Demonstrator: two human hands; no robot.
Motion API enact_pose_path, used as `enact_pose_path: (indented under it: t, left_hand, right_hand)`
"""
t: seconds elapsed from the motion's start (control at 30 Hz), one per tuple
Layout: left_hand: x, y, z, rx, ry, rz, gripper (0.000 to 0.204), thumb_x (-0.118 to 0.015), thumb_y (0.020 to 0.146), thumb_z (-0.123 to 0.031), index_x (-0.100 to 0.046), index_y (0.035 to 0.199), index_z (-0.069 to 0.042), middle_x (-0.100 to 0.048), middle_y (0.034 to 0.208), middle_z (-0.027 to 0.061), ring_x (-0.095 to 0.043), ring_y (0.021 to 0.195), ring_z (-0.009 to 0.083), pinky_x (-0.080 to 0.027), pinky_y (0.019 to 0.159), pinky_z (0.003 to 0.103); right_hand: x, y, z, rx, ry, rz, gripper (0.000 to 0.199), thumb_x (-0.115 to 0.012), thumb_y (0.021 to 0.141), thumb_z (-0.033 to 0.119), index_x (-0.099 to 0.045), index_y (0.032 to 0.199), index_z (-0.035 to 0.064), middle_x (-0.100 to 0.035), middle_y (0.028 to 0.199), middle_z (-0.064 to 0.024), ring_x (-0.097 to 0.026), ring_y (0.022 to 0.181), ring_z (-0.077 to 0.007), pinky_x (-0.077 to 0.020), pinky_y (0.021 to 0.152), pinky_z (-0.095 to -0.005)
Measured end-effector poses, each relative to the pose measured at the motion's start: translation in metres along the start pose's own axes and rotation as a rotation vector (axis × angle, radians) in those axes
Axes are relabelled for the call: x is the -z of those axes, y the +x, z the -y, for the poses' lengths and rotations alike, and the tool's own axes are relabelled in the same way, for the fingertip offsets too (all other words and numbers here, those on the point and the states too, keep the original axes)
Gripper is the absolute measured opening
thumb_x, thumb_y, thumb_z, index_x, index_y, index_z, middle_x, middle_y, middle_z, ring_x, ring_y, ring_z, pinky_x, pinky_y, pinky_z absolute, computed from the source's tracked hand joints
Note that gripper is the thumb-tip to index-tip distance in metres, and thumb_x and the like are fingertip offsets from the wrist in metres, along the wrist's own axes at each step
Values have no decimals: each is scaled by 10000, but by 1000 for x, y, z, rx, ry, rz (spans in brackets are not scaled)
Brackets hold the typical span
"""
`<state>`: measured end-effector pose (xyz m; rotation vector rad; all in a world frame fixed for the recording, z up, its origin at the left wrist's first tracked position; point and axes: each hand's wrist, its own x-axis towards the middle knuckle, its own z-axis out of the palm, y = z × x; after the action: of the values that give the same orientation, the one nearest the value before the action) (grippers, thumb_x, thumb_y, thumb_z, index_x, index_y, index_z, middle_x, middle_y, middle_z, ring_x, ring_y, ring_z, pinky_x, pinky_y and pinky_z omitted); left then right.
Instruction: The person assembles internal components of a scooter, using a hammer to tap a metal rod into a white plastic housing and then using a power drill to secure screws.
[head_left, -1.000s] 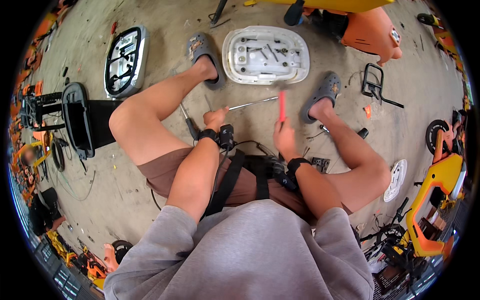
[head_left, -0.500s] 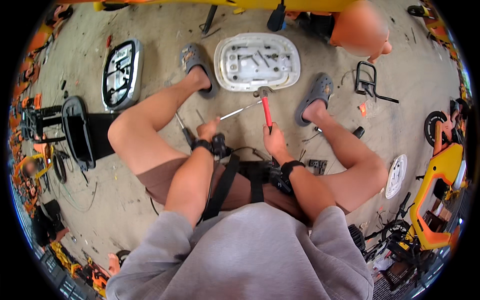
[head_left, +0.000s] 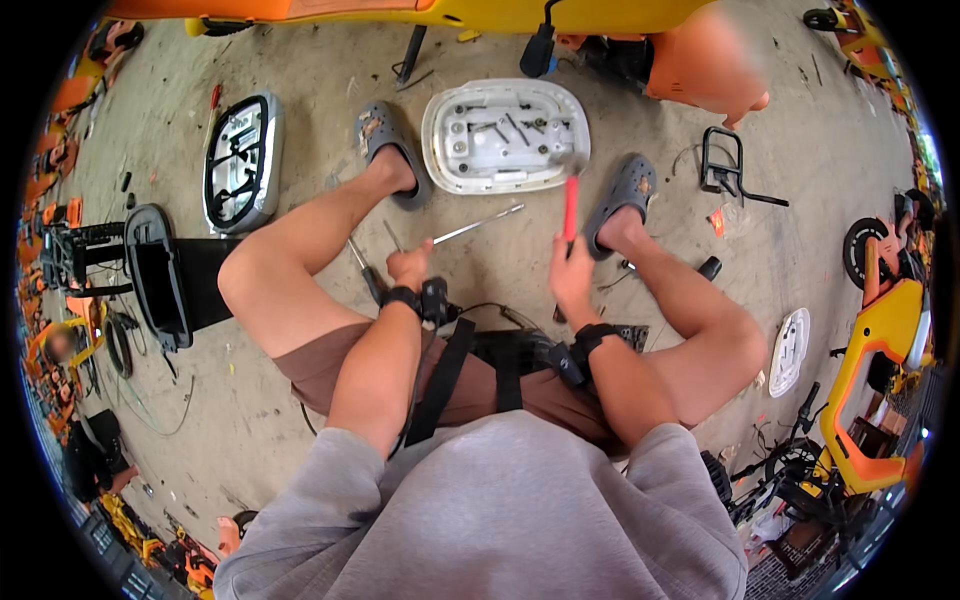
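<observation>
My left hand (head_left: 408, 265) is closed around one end of a slim silver metal rod (head_left: 478, 224), which slants away to the right with its far tip above the floor. Closed on the handle of a claw hammer (head_left: 570, 205) is my right hand (head_left: 571, 272); the grip is red and the head is smeared by motion. That head overlaps the lower right rim of a white plastic shell (head_left: 470, 183), in which several bolts and small metal parts lie. Beside my left hand a dark-handled tool (head_left: 372, 280) with a metal shaft rests on the floor.
A grey-white cover with a black seal (head_left: 262, 190) lies at the left, near a black box-like tray (head_left: 160, 275). A black metal bracket (head_left: 735, 165) is at the right. A yellow vehicle body (head_left: 440, 12) spans the far edge; a yellow-orange frame (head_left: 850, 400) stands at the right.
The hammer has swung to the right with my right hand, away from the rod's tip. My left hand keeps hold of the rod in nearly the same place.
</observation>
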<state>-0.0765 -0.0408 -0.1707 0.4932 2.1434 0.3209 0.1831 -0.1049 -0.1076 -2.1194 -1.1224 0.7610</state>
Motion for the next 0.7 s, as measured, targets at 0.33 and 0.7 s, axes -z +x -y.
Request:
enact_pose_path:
  t: [0.33,0.7]
  left_hand:
    - [-17,57,46,-125,188,27,738,-811,685,-529,-654,990,125,-670,1053,257,-656,983,321,-502,868,380]
    - [-11,27,23,18,35,56,586,-849,691,-417,-641,927,78,-652,903,208,-627,806,294,-492,696,382]
  right_hand:
    - [-38,-5,-24,75,-127,204,284,-515,971,293,-518,967,8,-614,748,-250,-604,707,-451,-443,601,-476]
    - [-38,-19,-32,28,-225,211,314,-467,968,321,-527,1033,20,-634,772,-259,-596,715,-483,-462,686,-563]
